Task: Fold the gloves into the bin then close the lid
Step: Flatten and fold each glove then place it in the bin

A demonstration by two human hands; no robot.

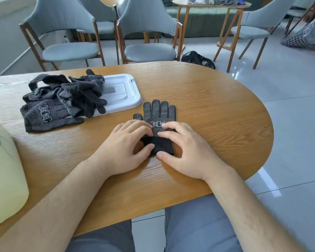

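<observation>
Wooden table [207, 106], black white-dotted glove [159, 113]

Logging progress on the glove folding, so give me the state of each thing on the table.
Front glove, flat, dotted side up, cuff folded over.
Lid, off, lying on the table.
Glove pile, unfolded, partly on the lid.
Left hand, pinches the cuff.
Right hand, pinches the cuff.

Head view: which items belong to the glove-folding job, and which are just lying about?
Job: flat glove, held by left hand and right hand; glove pile; white lid; pale container, probably the bin.
Lying about: chairs; black bag; side table.
</observation>
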